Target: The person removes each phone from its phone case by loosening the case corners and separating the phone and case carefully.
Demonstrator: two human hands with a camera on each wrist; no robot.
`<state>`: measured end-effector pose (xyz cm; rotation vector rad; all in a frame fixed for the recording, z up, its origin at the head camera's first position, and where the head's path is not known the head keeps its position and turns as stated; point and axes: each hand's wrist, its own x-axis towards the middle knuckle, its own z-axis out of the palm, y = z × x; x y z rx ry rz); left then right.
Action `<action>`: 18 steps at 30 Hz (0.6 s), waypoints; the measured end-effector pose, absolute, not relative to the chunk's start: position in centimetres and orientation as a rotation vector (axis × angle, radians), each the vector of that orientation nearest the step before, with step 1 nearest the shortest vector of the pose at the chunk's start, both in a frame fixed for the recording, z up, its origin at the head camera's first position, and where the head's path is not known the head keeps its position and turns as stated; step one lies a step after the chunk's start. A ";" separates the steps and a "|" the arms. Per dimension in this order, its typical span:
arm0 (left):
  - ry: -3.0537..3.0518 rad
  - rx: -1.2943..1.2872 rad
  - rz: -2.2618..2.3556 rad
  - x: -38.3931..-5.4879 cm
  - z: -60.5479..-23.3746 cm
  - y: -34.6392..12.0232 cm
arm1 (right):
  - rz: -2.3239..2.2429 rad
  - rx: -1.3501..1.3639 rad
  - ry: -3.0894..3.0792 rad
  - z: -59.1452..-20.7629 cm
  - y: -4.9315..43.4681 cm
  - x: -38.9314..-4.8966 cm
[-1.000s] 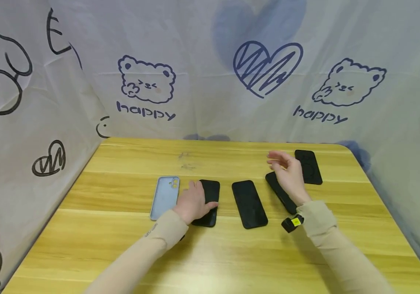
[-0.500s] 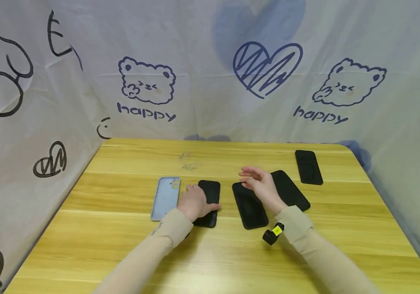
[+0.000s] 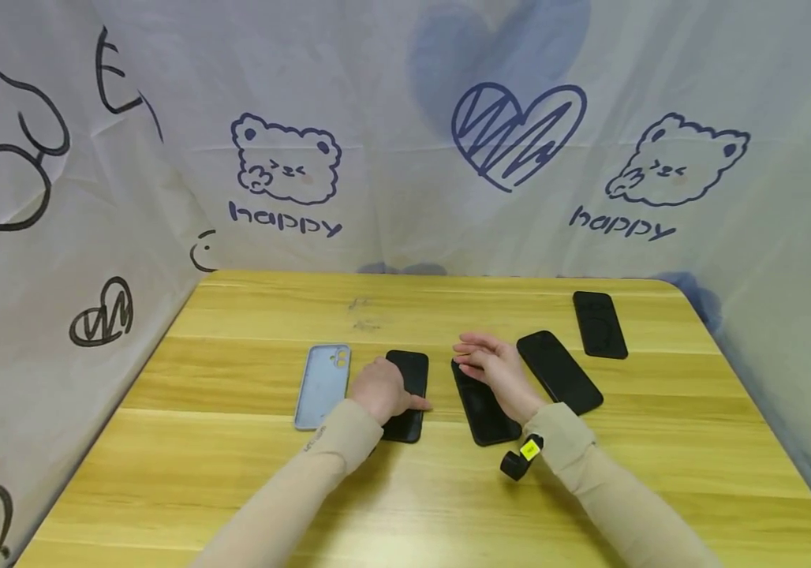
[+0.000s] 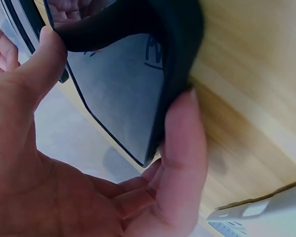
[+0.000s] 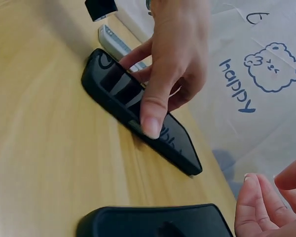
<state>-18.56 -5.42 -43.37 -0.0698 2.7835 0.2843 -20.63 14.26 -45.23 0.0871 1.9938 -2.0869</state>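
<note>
My left hand (image 3: pixel 380 390) grips a black smartphone (image 3: pixel 412 375) across its width. In the left wrist view the thumb sits on one long edge and the index finger on the other of this dark, glossy phone (image 4: pixel 118 79). Left of it lies a light blue phone case (image 3: pixel 322 386), inner side up with camera cutouts showing. My right hand (image 3: pixel 494 367) is over the upper part of a second black smartphone (image 3: pixel 482 410), fingers loosely bent and holding nothing. In the right wrist view its fingertips appear beside that phone (image 5: pixel 158 224).
A third black smartphone (image 3: pixel 560 371) lies slanted to the right. Behind it, near the back right corner, is a flat black phone-shaped thing (image 3: pixel 600 325) with a faint ring. White printed cloth (image 3: pixel 405 158) stands behind the wooden table (image 3: pixel 412 505) and at its sides.
My right hand has moved left from the third phone to over the second. The left hand stays on its phone, its thumb now reaching over the right edge.
</note>
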 end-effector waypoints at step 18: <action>2.733 -0.043 0.359 -19.1 -44.2 -6.1 | -2.093 0.123 1.959 -45.9 14.1 -20.4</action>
